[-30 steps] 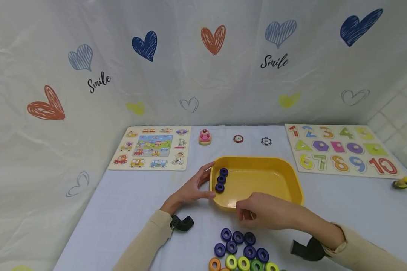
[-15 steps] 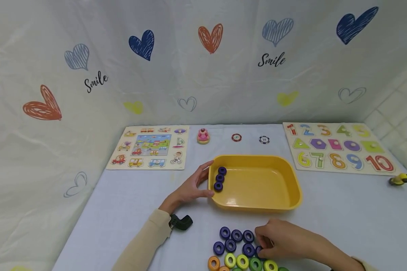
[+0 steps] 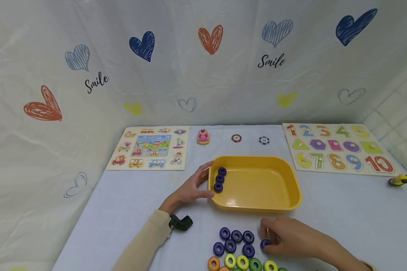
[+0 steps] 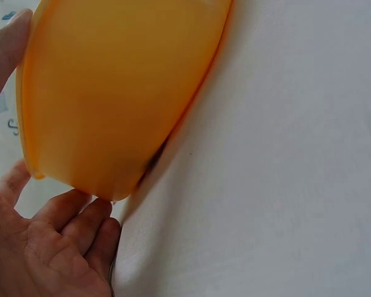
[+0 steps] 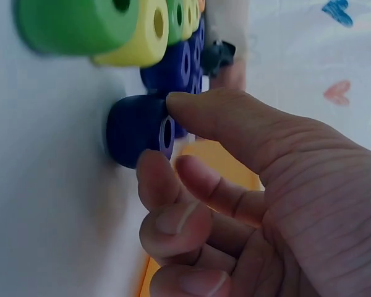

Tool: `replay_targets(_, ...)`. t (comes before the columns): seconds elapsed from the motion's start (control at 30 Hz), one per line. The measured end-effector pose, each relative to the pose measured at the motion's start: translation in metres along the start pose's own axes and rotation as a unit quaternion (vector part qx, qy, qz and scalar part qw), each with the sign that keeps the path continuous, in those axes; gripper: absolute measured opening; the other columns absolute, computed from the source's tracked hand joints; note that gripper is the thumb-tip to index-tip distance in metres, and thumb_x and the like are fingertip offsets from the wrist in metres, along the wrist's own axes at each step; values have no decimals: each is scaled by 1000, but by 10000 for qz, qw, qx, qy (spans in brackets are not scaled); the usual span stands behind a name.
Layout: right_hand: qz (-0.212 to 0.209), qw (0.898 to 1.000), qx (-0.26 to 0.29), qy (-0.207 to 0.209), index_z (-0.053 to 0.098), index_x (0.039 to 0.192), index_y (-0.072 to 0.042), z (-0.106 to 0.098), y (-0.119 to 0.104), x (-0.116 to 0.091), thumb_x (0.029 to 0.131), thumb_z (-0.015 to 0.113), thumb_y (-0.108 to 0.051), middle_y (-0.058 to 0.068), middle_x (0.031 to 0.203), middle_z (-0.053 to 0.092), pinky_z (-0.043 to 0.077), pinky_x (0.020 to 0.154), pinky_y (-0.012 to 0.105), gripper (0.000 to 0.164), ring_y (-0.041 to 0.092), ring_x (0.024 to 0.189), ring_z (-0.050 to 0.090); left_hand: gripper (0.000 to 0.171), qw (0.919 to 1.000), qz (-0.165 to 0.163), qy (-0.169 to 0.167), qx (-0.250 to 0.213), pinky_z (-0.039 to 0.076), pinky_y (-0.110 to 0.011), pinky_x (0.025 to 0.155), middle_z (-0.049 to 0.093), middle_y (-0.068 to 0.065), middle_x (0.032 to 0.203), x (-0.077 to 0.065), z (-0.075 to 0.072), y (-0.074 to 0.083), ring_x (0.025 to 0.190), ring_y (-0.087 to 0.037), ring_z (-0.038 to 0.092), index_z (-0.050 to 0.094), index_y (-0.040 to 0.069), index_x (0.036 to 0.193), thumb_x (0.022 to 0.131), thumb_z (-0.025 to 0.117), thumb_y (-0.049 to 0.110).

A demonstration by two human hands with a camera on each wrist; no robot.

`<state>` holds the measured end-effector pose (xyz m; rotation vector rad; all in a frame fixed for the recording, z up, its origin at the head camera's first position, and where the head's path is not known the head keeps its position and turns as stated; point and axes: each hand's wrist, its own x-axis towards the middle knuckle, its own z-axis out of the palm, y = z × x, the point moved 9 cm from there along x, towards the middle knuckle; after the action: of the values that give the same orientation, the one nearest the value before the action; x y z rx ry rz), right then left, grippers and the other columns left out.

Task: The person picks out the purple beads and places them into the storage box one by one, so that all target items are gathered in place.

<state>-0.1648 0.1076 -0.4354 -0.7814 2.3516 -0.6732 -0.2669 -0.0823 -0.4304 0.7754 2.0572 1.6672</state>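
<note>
My left hand [image 3: 189, 188] holds the left end of a yellow tray [image 3: 257, 208], thumb at the near corner and fingers at the far one. The left wrist view shows fingertips against the wall of the tray [image 4: 123, 93]. Inside, three dark purple rings [image 3: 219, 178] line the left wall. Below the tray, my right hand [image 3: 291, 237] pinches a thick purple ring [image 3: 265, 244] between thumb and finger. In the right wrist view this ring [image 5: 133, 130] sits on the cloth, apart from the green ring [image 5: 80, 25]. Several purple rings [image 3: 230, 245] lie left of the hand.
Yellow rings [image 3: 242, 262], green rings [image 3: 255, 264] and orange rings [image 3: 213, 263] lie at the front edge of view. At the back are a vehicle puzzle board [image 3: 147, 148], a pink toy [image 3: 203, 136], two chips [image 3: 236, 138] and a number board [image 3: 339, 148]. A yellow-black toy [image 3: 399, 180] stands far right.
My right hand has come from the tray's near edge down to the rings. The purple ring has shifted up and right, away from the others. The left hand stays on the tray.
</note>
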Motion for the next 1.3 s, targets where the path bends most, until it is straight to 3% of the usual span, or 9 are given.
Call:
replay_targets(0.17,42,9984,544,-134,60,90,-27,-2,13,-8,78,67,-36,-12,59,52,39,43,20,16,3,48,46,88,10000,-32,22,22,15,-42,108,16,-8,149,-1,-1,-1,134,-21,19,10,16,145,80,69,22)
replay_targets(0.33,-125,9887,1416,-482,63,97,-22,1,25,-18,83,63,-29,-8,60,57,40,37,21,15,6,39,46,88,9999,-18,47,88,16,-43,108,16,-9,149,-1,-2,-1,134,-21,19,9,16,145,80,68,18)
replay_targets(0.6,-505,9719,2187,-717,61,106,-15,6,36,-24,82,65,-21,-4,71,60,44,41,20,25,2,48,48,87,10000,4,6,-11,15,-43,108,17,-9,149,-1,-2,-1,134,-22,19,10,15,145,80,68,19)
replay_targets(0.87,-578,9762,1965,-711,61,106,-16,-7,30,-27,82,65,-23,-6,70,59,44,45,20,25,3,54,50,91,9997,176,-107,-155,13,-41,108,16,-11,149,0,0,0,135,-23,17,9,13,145,78,70,27)
replay_targets(1.07,-785,9781,1774,-755,58,110,-13,-35,10,-25,84,64,-22,-5,72,59,48,45,25,29,5,53,51,92,9997,147,-83,-183,13,-41,108,16,-10,149,1,-2,-1,135,-21,18,10,13,145,77,71,28)
replay_targets(1.3,-620,9885,1227,-629,57,110,-17,-73,2,-6,83,65,-23,-2,71,59,49,49,27,29,9,52,51,92,9996,170,-129,-188,13,-40,109,17,-10,149,3,1,-4,135,-21,18,9,14,145,78,70,30)
